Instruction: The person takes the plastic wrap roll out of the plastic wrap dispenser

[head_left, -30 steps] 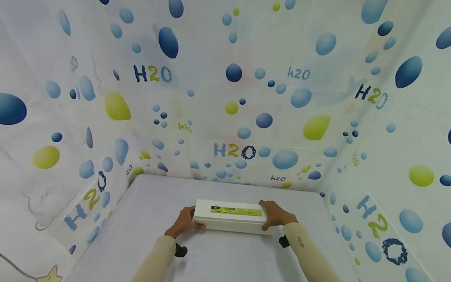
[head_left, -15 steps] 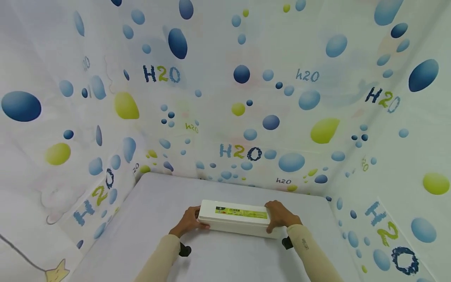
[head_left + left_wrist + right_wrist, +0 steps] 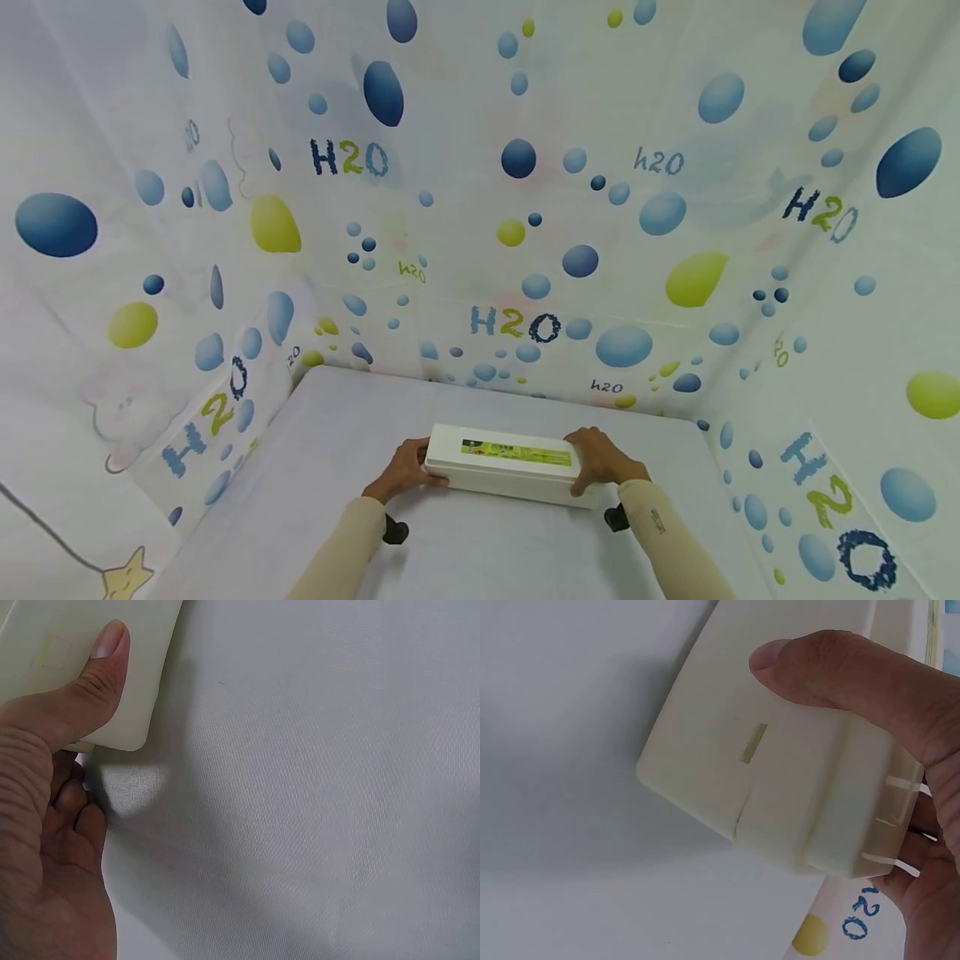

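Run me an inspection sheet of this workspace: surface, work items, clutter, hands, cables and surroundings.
Surface: white cloth, slightly creased.
Work items: one long white box with a yellow-green label on top and a small slot in its side; whether it is slightly lifted, I can't tell.
Clutter: nothing seen.
Hands: left hand grips one end of the box, right hand the other; black objects show at both wrists, below pale sleeves.
Cables: nothing seen.
Surroundings: white backdrop printed with blue and green drops and "H2O".
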Demonstrator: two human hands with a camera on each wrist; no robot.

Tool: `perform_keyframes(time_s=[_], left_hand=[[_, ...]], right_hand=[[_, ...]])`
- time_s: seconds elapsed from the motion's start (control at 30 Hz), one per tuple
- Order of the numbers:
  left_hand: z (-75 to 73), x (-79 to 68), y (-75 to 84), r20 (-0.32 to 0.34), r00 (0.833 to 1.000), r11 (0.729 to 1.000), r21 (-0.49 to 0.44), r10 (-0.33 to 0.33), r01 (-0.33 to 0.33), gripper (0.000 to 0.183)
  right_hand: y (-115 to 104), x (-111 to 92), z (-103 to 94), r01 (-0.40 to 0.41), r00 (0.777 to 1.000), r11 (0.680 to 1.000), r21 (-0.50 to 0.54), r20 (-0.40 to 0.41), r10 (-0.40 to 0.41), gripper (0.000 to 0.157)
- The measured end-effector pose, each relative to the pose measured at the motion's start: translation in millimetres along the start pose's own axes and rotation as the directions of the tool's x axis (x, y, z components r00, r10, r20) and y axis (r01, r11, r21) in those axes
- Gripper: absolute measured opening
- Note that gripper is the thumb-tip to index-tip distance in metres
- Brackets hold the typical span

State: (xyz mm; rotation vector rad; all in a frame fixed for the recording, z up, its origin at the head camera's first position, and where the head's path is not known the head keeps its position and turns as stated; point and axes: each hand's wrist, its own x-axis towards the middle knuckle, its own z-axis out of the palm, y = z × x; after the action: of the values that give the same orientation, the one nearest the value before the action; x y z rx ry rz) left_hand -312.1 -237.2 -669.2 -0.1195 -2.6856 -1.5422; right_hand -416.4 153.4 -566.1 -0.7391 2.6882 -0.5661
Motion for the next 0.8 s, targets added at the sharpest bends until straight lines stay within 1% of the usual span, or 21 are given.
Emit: perform_keyframes(time_s=[0.2, 0.3, 0.4, 0.43, 0.47, 0.53, 0.67, 0.7, 0.8], left_hand=[[0.9, 1.2, -5.0, 0.011, 1.000, 1.000, -0.012, -0.007, 0.007, 0.097], [1.0, -0.5, -4.2, 0.007, 1.000, 1.000, 0.015, 0.019, -0.019, 0.097], [1.0, -0.6, -3.8, 0.001, 1.000, 0.999, 0.023, 0.022, -0.022, 0.097], [0.9, -0.3, -4.0, -0.003, 1.000, 1.000, 0.016, 0.014, -0.014, 0.098], [0.8, 0.2, -4.1, -0.006, 1.000, 1.000, 0.020, 0.021, -0.021, 0.096], [0.6, 1.2, -4.9, -0.009, 1.000, 1.000, -0.001, -0.002, 0.002, 0.096], [0.9, 1.6, -6.9, -0.007, 1.000, 1.000, -0.019, -0.003, 0.003, 0.094], [1.0, 1.7, -7.5, -0.006, 1.000, 1.000, -0.030, -0.011, 0.011, 0.093], [1.8, 1.9, -8.6, -0.017, 1.000, 1.000, -0.014, -0.002, 0.002, 0.088]], right_hand=[[5.6, 1.5, 0.9, 0.040, 0.999, 0.999, -0.018, -0.032, -0.040, 0.086], [5.2, 1.0, -0.2, 0.051, 0.998, 0.998, -0.022, -0.046, -0.051, 0.085], [2.6, -0.2, -2.9, 0.057, 0.996, 0.998, -0.013, -0.070, -0.058, 0.084], [1.4, -0.5, -3.9, 0.061, 0.995, 0.998, -0.011, -0.075, -0.062, 0.084], [1.0, -0.7, -4.5, 0.058, 0.995, 0.998, -0.010, -0.075, -0.059, 0.085], [-0.1, -1.5, -5.5, 0.052, 0.996, 0.999, -0.002, -0.079, -0.052, 0.086], [0.8, -2.3, -5.6, 0.039, 0.997, 0.999, 0.017, -0.070, -0.038, 0.087], [0.9, -2.3, -6.2, 0.044, 0.997, 0.999, 0.019, -0.070, -0.043, 0.085], [1.3, -2.0, -8.8, 0.066, 0.995, 0.998, 0.024, -0.072, -0.064, 0.081]])
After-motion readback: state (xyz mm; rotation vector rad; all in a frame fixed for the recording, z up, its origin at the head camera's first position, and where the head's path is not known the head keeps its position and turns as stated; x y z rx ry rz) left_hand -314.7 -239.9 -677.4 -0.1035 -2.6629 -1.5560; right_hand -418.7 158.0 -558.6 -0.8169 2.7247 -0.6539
